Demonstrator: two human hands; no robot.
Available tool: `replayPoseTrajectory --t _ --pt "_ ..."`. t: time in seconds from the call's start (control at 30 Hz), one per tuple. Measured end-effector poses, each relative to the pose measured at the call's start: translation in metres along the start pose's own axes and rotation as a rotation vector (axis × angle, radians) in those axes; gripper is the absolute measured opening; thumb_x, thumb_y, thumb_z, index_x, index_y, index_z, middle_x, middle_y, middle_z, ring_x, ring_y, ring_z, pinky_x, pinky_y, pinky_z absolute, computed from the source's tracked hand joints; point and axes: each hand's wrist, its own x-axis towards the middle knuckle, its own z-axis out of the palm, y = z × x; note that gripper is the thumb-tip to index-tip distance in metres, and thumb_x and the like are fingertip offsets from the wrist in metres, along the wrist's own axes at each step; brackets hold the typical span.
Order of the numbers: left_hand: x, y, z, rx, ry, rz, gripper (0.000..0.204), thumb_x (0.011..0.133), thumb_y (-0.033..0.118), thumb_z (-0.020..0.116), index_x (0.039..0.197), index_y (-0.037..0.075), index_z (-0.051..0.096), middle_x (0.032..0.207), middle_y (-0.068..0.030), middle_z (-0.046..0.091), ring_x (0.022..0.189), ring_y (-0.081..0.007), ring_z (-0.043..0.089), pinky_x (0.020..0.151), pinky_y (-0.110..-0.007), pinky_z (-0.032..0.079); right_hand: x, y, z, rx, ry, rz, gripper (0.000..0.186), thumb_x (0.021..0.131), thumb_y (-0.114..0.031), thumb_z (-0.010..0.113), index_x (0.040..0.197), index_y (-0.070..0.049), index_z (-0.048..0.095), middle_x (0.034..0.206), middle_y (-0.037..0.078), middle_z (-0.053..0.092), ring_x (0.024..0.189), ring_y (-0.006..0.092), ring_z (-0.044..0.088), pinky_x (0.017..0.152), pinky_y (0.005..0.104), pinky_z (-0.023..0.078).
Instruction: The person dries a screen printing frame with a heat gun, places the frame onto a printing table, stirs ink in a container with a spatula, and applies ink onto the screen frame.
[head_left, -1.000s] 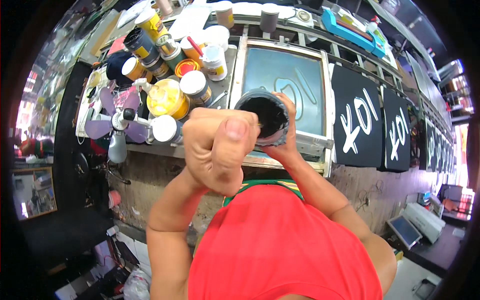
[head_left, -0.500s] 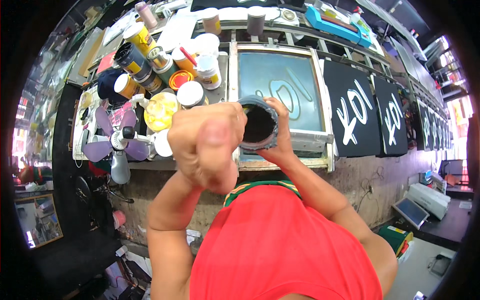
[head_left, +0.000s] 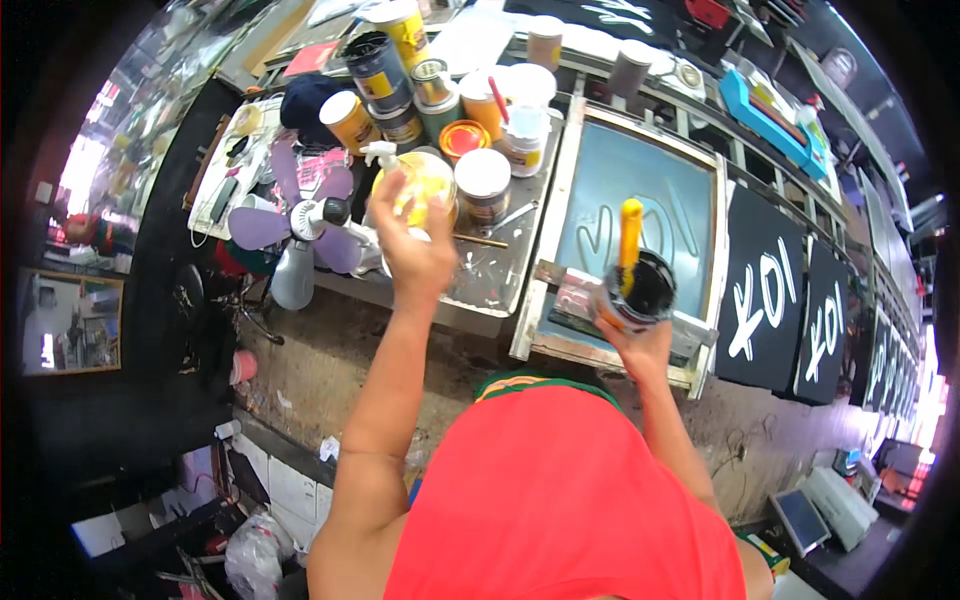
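Observation:
In my right hand [head_left: 645,358] is a tub of black ink [head_left: 648,292], gripped from below and smeared dark inside. A yellow-handled tool [head_left: 629,235] stands upright in the tub; its lower end is hidden in the ink. Behind the tub lies a framed printing screen [head_left: 720,200] with blue-grey mesh and faint lettering. My left hand [head_left: 418,250] is raised at the left with its fingers apart, holding nothing. Just beyond it are a clear tub of yellow stuff [head_left: 438,180] and a white spray nozzle [head_left: 380,151].
Ink tubs crowd the table's back left, among them a white-lidded jar [head_left: 484,180] and an open orange-red lid [head_left: 464,138]. A fan with purple blades [head_left: 262,228] stands left. Black printed panels [head_left: 765,290] line the right. A thin stick [head_left: 480,241] lies on the table.
My left hand has gone from a fist beside the tub to open fingers farther left. The tub is now in my right hand alone, with the yellow-handled tool showing in it. The view has turned.

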Motion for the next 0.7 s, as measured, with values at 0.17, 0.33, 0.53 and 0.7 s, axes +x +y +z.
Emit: replayPoseTrajectory --t 0.17,0.33,0.53,0.7 --pt "0.045 -0.112 -0.002 0.218 0.267 -0.15 0.079 0.09 0.018 0.08 0.149 -0.002 0.031 0.146 -0.0293 0.048 0.139 -0.0386 0.049 0.113 -0.048 0.042 -0.007 0.012 -0.013 -0.004 0.123 -0.078 0.086 0.068 -0.003 0.093 0.136 -0.002 0.039 0.126 0.014 0.063 0.116 0.022 0.065 0.1 0.0369 0.053" --pt "0.075 -0.136 0.005 0.038 0.162 -0.1 0.06 0.099 0.018 0.07 0.147 0.002 0.04 0.132 -0.019 0.062 0.122 -0.0293 0.062 0.105 -0.042 0.048 0.005 -0.001 -0.011 -0.222 0.135 -0.137 0.09 0.068 -0.01 0.094 0.138 -0.002 0.039 0.13 0.014 0.059 0.118 0.0257 0.062 0.102 0.0384 0.051" --pt "0.009 -0.05 -0.043 -0.491 -0.262 -0.35 0.056 0.112 0.041 0.035 0.151 0.001 0.036 0.119 -0.0144 0.063 0.096 -0.024 0.067 0.093 -0.038 0.054 0.026 -0.003 -0.004 -0.362 0.342 -0.488 0.099 0.066 -0.014 0.097 0.144 -0.004 0.035 0.137 0.016 0.053 0.127 0.0299 0.056 0.108 0.0414 0.045" --pt "-0.074 0.027 -0.026 -0.842 -0.867 -0.7 0.059 0.112 0.045 0.036 0.151 0.001 0.037 0.125 -0.0138 0.058 0.089 -0.022 0.066 0.082 -0.036 0.056 0.038 0.0 0.008 -0.422 0.358 -0.576 0.112 0.057 -0.024 0.103 0.145 -0.007 0.036 0.136 0.017 0.051 0.126 0.0362 0.053 0.109 0.045 0.042"
